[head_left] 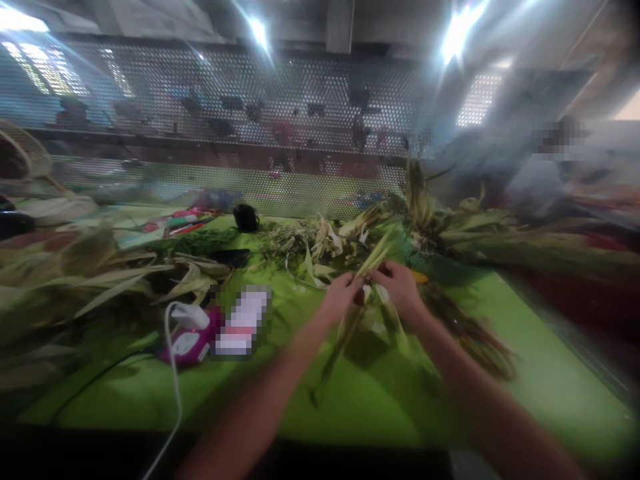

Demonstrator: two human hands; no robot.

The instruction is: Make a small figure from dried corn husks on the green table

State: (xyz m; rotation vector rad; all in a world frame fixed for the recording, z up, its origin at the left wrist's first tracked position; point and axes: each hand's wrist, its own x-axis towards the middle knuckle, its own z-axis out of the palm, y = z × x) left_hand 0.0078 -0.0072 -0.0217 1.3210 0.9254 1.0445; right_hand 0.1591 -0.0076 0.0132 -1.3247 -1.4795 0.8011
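My left hand and my right hand are close together above the green table, both closed on a bundle of corn husk strips. The strips fan upward to the right from my fingers, and their long loose ends hang below toward the tabletop. My fingertips are partly hidden by the strips and slightly blurred. Just beyond my hands lies a heap of dry husk scraps. A small yellow thing shows beside my right hand.
A large husk pile covers the left side. Nearer are a purple power strip with a white charger and a blurred-out phone. More husks and brown fibres lie right. Behind stands a perforated metal screen; a blurred person is right.
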